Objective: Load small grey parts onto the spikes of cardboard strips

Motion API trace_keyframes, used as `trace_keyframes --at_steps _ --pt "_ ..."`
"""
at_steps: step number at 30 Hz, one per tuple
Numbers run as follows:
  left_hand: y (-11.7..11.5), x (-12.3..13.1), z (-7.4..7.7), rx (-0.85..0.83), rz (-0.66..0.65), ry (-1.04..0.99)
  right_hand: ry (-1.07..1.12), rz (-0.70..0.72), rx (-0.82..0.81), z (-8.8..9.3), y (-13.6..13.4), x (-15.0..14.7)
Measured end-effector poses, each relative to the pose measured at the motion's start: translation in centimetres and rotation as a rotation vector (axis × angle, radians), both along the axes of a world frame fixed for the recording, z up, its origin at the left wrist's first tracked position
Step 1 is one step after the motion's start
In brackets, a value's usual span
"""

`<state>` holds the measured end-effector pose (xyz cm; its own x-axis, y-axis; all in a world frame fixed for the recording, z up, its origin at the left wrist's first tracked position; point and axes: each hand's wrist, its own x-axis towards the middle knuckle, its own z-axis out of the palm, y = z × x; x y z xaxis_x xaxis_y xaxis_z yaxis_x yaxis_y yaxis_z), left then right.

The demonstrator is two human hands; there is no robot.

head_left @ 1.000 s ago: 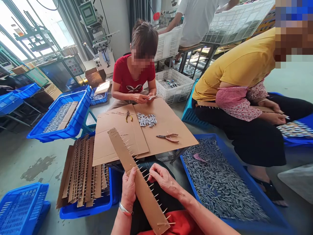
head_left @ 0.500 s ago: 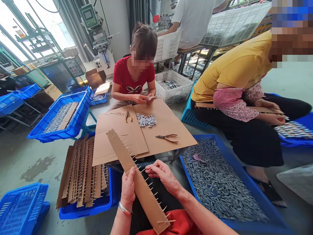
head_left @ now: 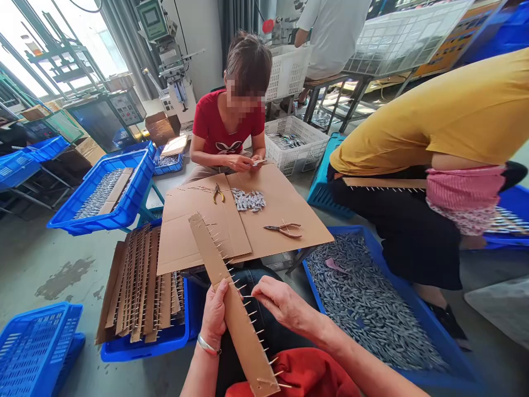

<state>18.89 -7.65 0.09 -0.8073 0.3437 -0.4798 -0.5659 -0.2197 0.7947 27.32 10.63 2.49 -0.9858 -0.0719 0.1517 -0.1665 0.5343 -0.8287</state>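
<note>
Cardboard strip [head_left: 242, 331] tilts a bit steeper than a second ago, left hand [head_left: 215, 317] gripping it over the lap by the worktop's [head_left: 268, 220] near edge, right hand [head_left: 283, 303] pinching one pin [head_left: 248, 296], so I'd keep it braced.

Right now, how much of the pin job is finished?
Looks done: a stack of pinned strips stands in the blue crate. In hand: the left hand holds one cardboard strip, and the right hand pinches a pin midway along it. Left, probably: the blue bin on the right is heaped with small grey parts.
</note>
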Motion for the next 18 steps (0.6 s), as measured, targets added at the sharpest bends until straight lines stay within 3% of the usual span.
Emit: trace_keyframes --at_steps 5,18 --pt "-0.20 0.00 -0.42 0.022 0.014 -0.026 0.010 0.001 0.193 0.28 -0.62 -0.17" --pt "0.14 0.13 -0.13 0.027 -0.033 -0.013 0.038 0.052 0.415 0.32 -0.43 -0.18"
